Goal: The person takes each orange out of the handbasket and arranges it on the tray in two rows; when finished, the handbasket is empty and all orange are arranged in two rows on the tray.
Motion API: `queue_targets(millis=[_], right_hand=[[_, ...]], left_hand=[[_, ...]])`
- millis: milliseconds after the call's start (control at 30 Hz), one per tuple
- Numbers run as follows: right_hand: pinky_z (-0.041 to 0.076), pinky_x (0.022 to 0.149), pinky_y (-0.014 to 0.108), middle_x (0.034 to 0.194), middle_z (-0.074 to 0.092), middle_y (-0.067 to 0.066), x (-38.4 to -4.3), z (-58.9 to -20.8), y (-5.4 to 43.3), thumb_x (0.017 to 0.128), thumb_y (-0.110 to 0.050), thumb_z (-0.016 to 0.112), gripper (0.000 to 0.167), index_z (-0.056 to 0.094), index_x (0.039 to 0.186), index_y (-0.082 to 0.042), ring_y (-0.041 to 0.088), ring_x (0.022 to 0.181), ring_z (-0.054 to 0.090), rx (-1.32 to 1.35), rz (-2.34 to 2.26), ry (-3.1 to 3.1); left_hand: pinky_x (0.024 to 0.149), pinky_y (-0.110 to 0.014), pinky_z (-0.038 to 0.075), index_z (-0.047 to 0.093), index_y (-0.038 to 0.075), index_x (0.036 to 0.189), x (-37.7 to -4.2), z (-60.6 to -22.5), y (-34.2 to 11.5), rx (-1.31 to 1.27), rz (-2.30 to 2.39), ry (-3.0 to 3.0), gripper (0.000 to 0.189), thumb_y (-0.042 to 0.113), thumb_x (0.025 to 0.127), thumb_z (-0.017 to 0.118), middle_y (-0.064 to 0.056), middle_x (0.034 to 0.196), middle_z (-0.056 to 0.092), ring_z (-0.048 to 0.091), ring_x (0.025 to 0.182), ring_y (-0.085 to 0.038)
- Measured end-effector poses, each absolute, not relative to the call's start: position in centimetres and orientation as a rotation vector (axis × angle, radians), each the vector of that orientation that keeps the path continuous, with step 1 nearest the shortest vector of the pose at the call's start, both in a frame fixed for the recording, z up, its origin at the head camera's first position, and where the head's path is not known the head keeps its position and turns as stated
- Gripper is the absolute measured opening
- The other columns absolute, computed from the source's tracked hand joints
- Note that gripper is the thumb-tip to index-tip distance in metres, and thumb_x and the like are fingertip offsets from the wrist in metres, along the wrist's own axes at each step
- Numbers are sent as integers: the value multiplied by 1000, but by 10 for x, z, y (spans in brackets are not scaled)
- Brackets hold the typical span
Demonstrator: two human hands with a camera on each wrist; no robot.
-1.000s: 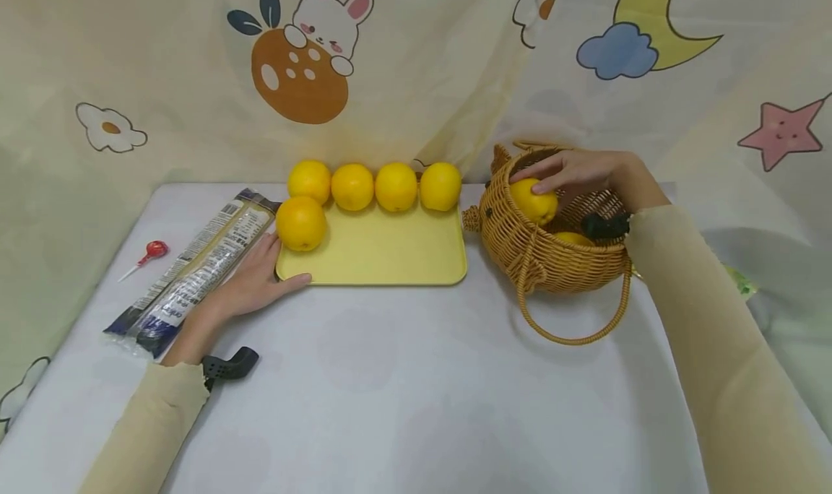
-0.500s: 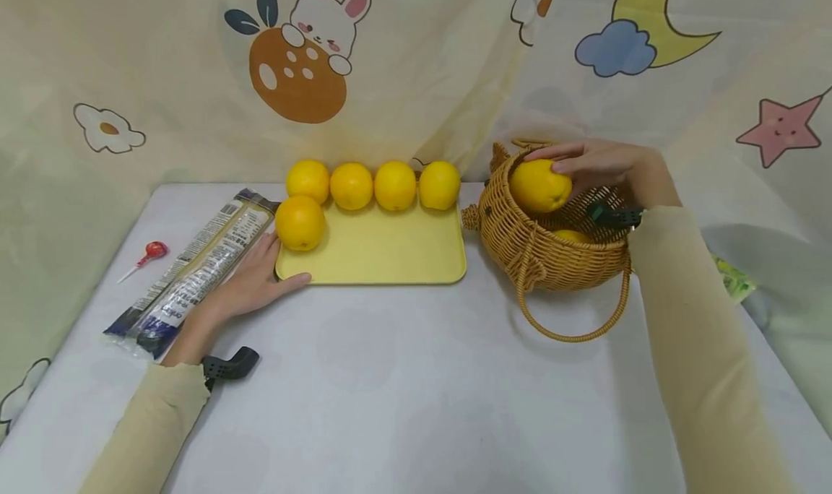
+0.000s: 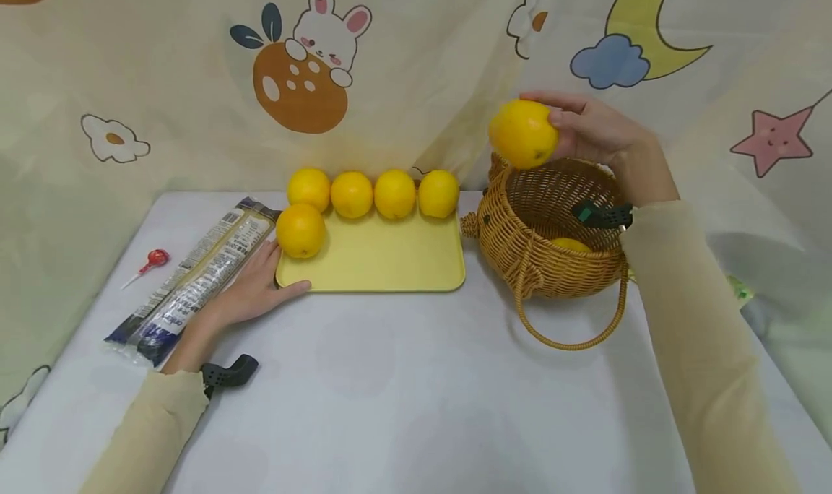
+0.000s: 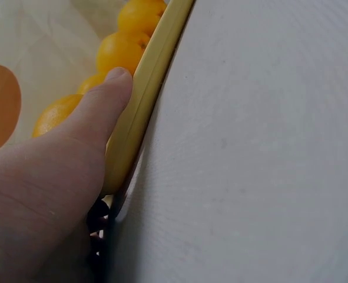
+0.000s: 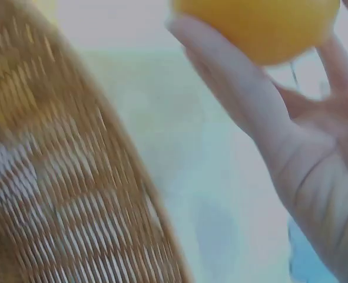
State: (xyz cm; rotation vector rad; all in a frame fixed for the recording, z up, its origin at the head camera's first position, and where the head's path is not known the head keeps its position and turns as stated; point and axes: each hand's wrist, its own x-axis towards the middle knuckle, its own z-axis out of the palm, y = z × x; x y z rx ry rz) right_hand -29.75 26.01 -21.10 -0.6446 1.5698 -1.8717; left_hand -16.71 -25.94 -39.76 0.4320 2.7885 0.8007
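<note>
My right hand (image 3: 601, 133) grips an orange (image 3: 523, 134) between thumb and fingers, raised above the back rim of a wicker basket (image 3: 552, 270). In the right wrist view the orange (image 5: 262, 26) is partly cut off by the top edge. Another yellow fruit (image 3: 570, 245) lies inside the basket, mostly hidden by its wall. My left hand (image 3: 250, 288) rests at the front left corner of a yellow tray (image 3: 383, 259), its thumb laid along the rim. Several oranges (image 3: 352, 194) form a row along the tray's back, and one orange (image 3: 301, 230) sits at its left side.
Left of the tray lies a long clear plastic packet (image 3: 201, 277), beside a red lollipop (image 3: 156, 258). The basket's handle (image 3: 578, 346) hangs toward the front. A green packet (image 3: 739, 290) shows behind the right forearm. A printed cloth (image 3: 416, 82) hangs behind the table.
My right hand has lifted the orange up out of the basket, to above its back rim. The left hand stays at the tray's corner. The head view has tilted slightly.
</note>
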Motion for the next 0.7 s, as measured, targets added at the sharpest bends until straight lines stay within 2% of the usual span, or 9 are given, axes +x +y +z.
queue_targets(millis=[67,200,333,500,700], right_hand=[[59,84,41,139,49,9,-294,-207,235,101,-7,47,43,46,144,-11,24,110,65,-612,-1916,1631],[59,84,39,146,40,7,-286,-201,183,96,-14,58,52,45,146,-17,27,124,53,-489,-2022,1718],[58,86,39,149,39,10,-280,-204,141,94,-16,61,55,44,146,-20,31,135,44,-461,-2075,1757],[57,89,38,147,43,11,-280,-220,100,93,-18,63,52,50,142,-27,28,132,50,-429,-2035,1831],[55,95,43,147,46,4,-279,-244,65,92,-25,67,50,53,140,-32,26,122,57,-441,-1905,1984]], left_hand=[[118,-65,4,-6,10,156,-166,-398,-260,434,807,2791,103,57,90,58,-14,164,-10,-5,151,-40],[119,-65,4,-6,11,156,-166,-398,-260,440,810,2799,103,56,90,58,-13,164,-10,-5,151,-39],[119,-65,3,-7,12,156,-167,-399,-260,432,808,2800,103,58,90,57,-11,164,-10,-6,152,-38],[120,-63,5,-6,12,156,-168,-400,-260,426,791,2809,102,58,90,58,-11,165,-8,-3,152,-36],[121,-60,3,-5,12,157,-168,-399,-261,411,784,2808,102,58,90,57,-10,165,-8,-4,152,-35]])
